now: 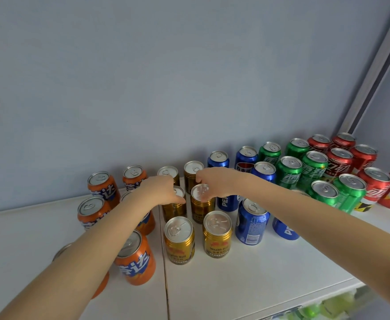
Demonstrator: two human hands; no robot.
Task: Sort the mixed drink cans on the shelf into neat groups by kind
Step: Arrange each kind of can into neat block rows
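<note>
On the white shelf (258, 285), orange cans (135, 262) with blue-and-white lettering stand toward the left edge, then gold cans (217, 241), blue cans (250, 227), green cans (288, 179) and red cans (339, 165) toward the right edge, all silver-topped.

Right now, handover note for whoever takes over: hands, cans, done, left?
Left hand grips the top of the left middle-row gold metal can; right hand pinches the top of the right middle-row gold metal can.
On the white shelf, left to right: orange cans, gold, blue cans, green cans, red cans, upright where visible.
Grouping looks done.
Left: square up this gold pair, release; likely tidy loose blue rows.
</note>
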